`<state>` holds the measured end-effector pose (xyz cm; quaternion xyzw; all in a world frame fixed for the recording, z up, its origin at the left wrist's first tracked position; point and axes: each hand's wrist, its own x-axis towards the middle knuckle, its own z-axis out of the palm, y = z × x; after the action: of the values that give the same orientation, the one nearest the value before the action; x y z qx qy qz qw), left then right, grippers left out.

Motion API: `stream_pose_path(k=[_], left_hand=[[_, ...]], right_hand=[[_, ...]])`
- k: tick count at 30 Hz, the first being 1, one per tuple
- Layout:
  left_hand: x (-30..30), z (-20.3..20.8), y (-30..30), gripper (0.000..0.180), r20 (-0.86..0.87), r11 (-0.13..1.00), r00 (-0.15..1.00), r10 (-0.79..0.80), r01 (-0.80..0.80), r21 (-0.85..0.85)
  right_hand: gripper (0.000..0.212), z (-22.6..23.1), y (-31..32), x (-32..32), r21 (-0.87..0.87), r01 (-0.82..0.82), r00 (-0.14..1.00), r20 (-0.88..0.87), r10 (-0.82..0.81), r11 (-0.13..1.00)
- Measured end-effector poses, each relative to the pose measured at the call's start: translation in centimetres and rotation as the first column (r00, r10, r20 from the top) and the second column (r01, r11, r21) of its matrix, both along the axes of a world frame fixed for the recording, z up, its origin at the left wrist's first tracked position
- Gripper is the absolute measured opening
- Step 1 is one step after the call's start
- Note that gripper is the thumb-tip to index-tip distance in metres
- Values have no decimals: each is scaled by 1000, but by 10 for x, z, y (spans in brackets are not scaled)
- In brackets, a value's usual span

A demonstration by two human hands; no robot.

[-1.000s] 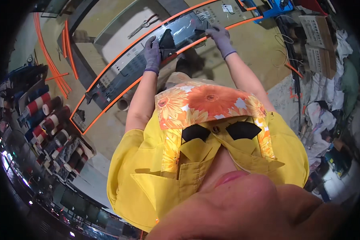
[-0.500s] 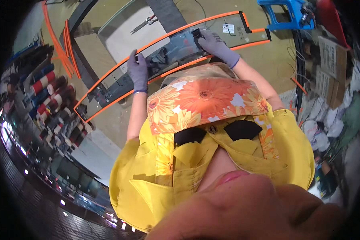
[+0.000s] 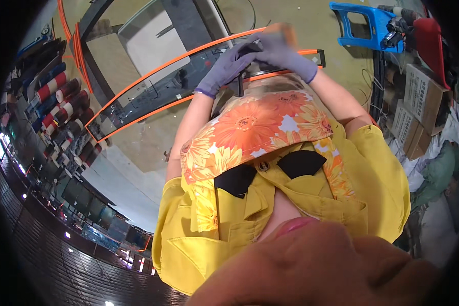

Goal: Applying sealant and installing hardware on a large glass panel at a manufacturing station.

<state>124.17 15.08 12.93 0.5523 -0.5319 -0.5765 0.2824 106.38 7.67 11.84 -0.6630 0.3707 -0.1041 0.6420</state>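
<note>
Gripping dark tool (image 3: 239, 81) between fingers (image 3: 260, 51)

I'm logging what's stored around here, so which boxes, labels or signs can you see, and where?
Cardboard boxes: stacked at the right edge, brown, rectangular, with pale printed labels.
Rolls: racked at far left, cylinders banded red, white and dark.
Blue plastic case: top right, rectangular with handle cut-out.
No screens visible.
</note>
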Motion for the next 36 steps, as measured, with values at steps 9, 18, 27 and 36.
stream_pose_path(k=[9,18,27,36], left_hand=[[28,-87,8,35,-52,861,890,454,-423,283],[18,-83,4,28,-124,721,763,634,-527,450],[8,-87,6,27,-106,705,750,653,-551,447],[26,-114,10,26,-389,649,527,756,-525,551]], right_hand=[[42,-75,-105,-87,-505,-39,625,-686,-373,862],[40,-63,-104,-93,-268,-115,893,-449,-18,956],[35,-21,-96,-57,-252,-477,747,-621,237,842],[50,-16,-73,-49,-394,-303,766,-642,-24,868]])
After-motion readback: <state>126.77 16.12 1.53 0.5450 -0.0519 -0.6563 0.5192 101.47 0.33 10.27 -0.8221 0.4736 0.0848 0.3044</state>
